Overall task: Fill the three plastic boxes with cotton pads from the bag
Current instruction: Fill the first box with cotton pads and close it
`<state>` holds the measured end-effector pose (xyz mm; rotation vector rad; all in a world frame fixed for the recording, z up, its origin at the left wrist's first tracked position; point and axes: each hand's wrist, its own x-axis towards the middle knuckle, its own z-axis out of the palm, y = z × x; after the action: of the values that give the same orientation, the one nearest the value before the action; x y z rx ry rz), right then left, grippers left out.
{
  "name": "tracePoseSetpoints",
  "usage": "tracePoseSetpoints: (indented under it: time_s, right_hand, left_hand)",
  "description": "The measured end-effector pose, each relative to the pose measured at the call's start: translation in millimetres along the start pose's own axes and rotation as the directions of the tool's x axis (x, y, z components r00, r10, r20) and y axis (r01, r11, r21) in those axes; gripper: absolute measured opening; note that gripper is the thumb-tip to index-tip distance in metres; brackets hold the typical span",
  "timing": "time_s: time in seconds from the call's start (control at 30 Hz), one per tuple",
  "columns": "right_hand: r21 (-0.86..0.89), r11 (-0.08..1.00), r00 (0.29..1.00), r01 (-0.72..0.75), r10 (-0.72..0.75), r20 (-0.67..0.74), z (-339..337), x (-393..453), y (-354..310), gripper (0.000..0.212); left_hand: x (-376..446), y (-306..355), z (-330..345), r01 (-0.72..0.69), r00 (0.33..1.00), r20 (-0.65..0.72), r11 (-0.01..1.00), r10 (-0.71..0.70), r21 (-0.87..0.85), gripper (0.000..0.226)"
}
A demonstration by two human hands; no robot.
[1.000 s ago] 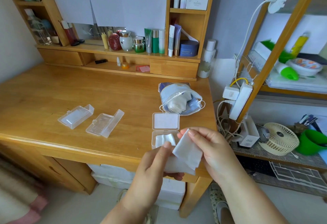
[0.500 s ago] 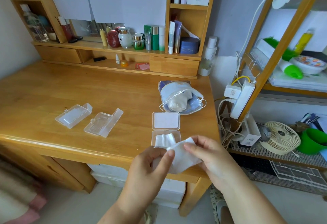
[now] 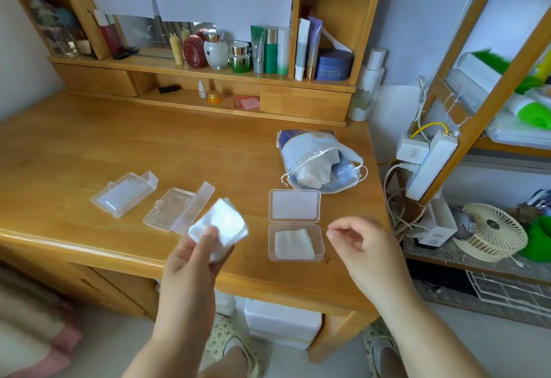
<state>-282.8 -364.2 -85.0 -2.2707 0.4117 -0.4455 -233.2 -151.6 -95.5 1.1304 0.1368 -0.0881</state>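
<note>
Left hand (image 3: 193,261) pinching a small stack of cotton pads (image 3: 219,225) over the desk's (image 3: 74,150) front edge; right hand (image 3: 360,240) loosely curled, holding nothing, near the front right corner. Right box (image 3: 295,242) between my hands, open, pads inside. Two more open boxes (image 3: 179,212) (image 3: 123,194) sit toward the left. Bag (image 3: 320,161) behind, right edge. Cosmetics shelf (image 3: 205,71) along the back.

Both forearms reach forward from the bottom of the view, bare to the wrist. The left hand (image 3: 193,261) is raised with thumb upward, its grip pinching white cotton pads (image 3: 219,225) between thumb and fingers. The right hand (image 3: 362,246) hovers apart from it, fingers loosely curled, holding nothing.
</note>
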Motion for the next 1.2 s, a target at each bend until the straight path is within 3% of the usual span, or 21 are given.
tracePoseSetpoints:
  time_s: [0.1, 0.17, 0.33, 0.5, 0.63, 0.7, 0.77, 0.83, 0.9, 1.0, 1.07, 1.2]
  right_hand:
    - [-0.25, 0.927, 0.957, 0.28, -0.248, 0.149, 13, 19, -6, 0.009]
    - [-0.307, 0.873, 0.911, 0.379, -0.294, 0.289, 27, 25, -11, 0.013]
    - [-0.598, 0.72, 0.933, 0.353, -0.224, 0.281, 38, 30, -11, 0.013]
    - [-0.698, 0.643, 0.945, 0.315, -0.15, 0.289, 42, 34, -17, 0.024]
    - [-0.511, 0.842, 0.972, 0.174, -0.062, 0.228, 43, 34, -14, 0.018]
    - [-0.325, 0.945, 0.976, 0.017, 0.055, 0.213, 36, 31, -9, 0.032]
    - [-0.069, 0.989, 0.963, -0.129, 0.141, 0.228, 24, 29, -6, 0.033]
    - [0.228, 0.931, 0.934, -0.284, 0.216, 0.283, 10, 29, -7, 0.023]
    - [0.507, 0.751, 0.887, -0.423, 0.23, 0.4, -3, 26, -12, 0.02]
    - [0.679, 0.516, 0.825, -0.522, 0.104, 0.555, -13, 18, -23, 0.023]
    - [0.712, 0.499, 0.83, -0.493, 0.025, 0.557, -13, 11, -31, 0.021]
    - [0.677, 0.693, 0.924, -0.248, -0.042, 0.381, -8, -3, -45, 0.013]
  left_hand:
    - [21, -5, 8, 0.023, 1.0, -0.013, 0.999, -0.022, 0.035, 0.019]
    - [27, -16, 20, -0.003, 1.0, 0.006, 0.988, 0.002, 0.156, 0.02]
    - [38, -39, 35, -0.168, 0.985, 0.109, 0.899, 0.135, 0.404, 0.023]
    - [43, -48, 33, -0.228, 0.973, 0.154, 0.847, 0.174, 0.48, 0.022]
    - [44, -48, 33, -0.201, 0.978, 0.142, 0.867, 0.152, 0.456, 0.022]
    - [43, -44, 33, -0.176, 0.982, 0.134, 0.881, 0.13, 0.438, 0.023]
    - [41, -40, 31, -0.118, 0.992, 0.083, 0.906, 0.092, 0.406, 0.024]
    - [38, -34, 29, -0.068, 0.998, 0.022, 0.926, 0.064, 0.372, 0.022]
    - [30, -28, 28, -0.07, 0.997, 0.043, 0.933, 0.059, 0.352, 0.022]
    - [11, -20, 32, -0.105, 0.989, 0.133, 0.93, 0.061, 0.353, 0.023]
    - [-2, -17, 36, -0.12, 0.981, 0.188, 0.924, 0.054, 0.363, 0.026]
    - [-27, -12, 43, -0.162, 0.943, 0.33, 0.927, 0.045, 0.339, 0.035]
